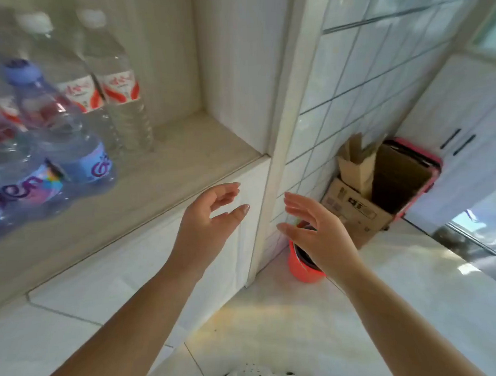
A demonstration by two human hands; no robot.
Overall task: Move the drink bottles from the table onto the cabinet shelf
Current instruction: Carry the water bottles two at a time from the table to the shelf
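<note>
**Both hands empty beside the stocked shelf**

Both hands hang in the air with nothing in them: the left hand (214, 214) has its fingers loosely spread and slightly bent, just in front of the cabinet's lower door, and the right hand (313, 230) is likewise spread, palm turned toward the left one, the two near each other but apart.

Up on the cabinet shelf (184, 162) the drink bottles are already standing. Two purple-labelled bottles (71, 149) sit at the front left, blurred by closeness, and behind them stand clear bottles with red and white labels (119, 88), upright and close together toward the back of the niche. The right half of the shelf is bare wood-tone board.

Below the right hand, partly hidden by it, a coral-red cup (300, 267) stands on the white surface (274, 327), near the cabinet's corner. Further back against the tiled wall (336, 86) is an opened cardboard box (354, 209), with a pink-edged object (426, 164) just behind it.
</note>
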